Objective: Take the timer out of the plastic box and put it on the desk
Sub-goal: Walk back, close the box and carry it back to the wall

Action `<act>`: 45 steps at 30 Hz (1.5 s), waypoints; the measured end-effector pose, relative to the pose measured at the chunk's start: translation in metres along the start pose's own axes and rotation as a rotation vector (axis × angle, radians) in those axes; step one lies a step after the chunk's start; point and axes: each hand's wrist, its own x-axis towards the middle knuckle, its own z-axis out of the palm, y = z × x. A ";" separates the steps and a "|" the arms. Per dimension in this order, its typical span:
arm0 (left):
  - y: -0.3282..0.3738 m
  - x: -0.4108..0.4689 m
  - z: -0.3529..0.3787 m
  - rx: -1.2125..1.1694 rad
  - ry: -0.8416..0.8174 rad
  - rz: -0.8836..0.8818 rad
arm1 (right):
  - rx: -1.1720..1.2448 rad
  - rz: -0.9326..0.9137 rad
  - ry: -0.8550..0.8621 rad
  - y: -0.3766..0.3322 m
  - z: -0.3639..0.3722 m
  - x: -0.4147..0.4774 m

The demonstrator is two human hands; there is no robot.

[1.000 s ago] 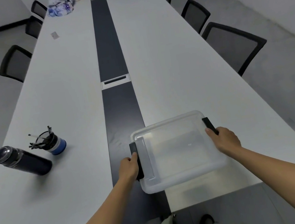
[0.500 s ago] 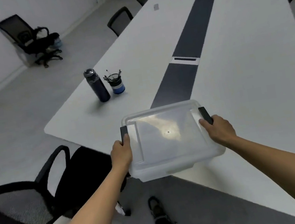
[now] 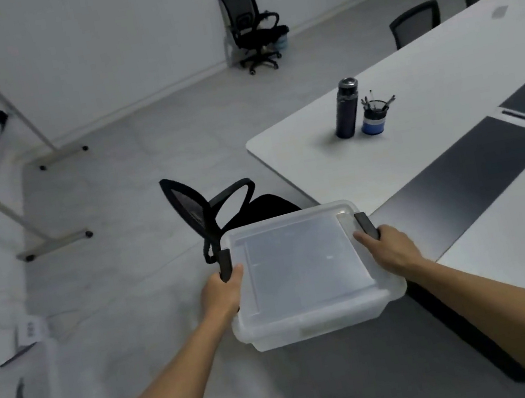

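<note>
A clear plastic box (image 3: pixel 304 271) with a lid and black side latches is held in the air off the near corner of the white desk (image 3: pixel 433 66). My left hand (image 3: pixel 222 290) grips its left latch and my right hand (image 3: pixel 390 252) grips its right latch. The lid is on. No timer shows through the cloudy plastic.
A dark bottle (image 3: pixel 346 108) and a blue pen cup (image 3: pixel 374 116) stand near the desk's corner. A black mesh chair (image 3: pixel 217 209) sits just beyond the box. Another office chair (image 3: pixel 251 28) stands by the far wall. A whiteboard stand (image 3: pixel 12 143) and clear bins (image 3: pixel 23 395) are on the left.
I have turned left, carrying the box off the desk and over the floor by the chair. Both hands keep the same grip on the latches.
</note>
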 end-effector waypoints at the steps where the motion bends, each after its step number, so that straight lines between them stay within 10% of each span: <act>1: -0.018 0.001 -0.025 -0.001 0.022 -0.016 | -0.022 -0.017 -0.023 -0.019 0.020 -0.009; 16: -0.215 0.033 -0.307 -0.062 0.410 -0.350 | -0.336 -0.393 -0.331 -0.294 0.288 -0.056; 45: -0.418 0.281 -0.540 -0.602 0.755 -0.995 | -0.909 -1.056 -0.788 -0.771 0.756 0.025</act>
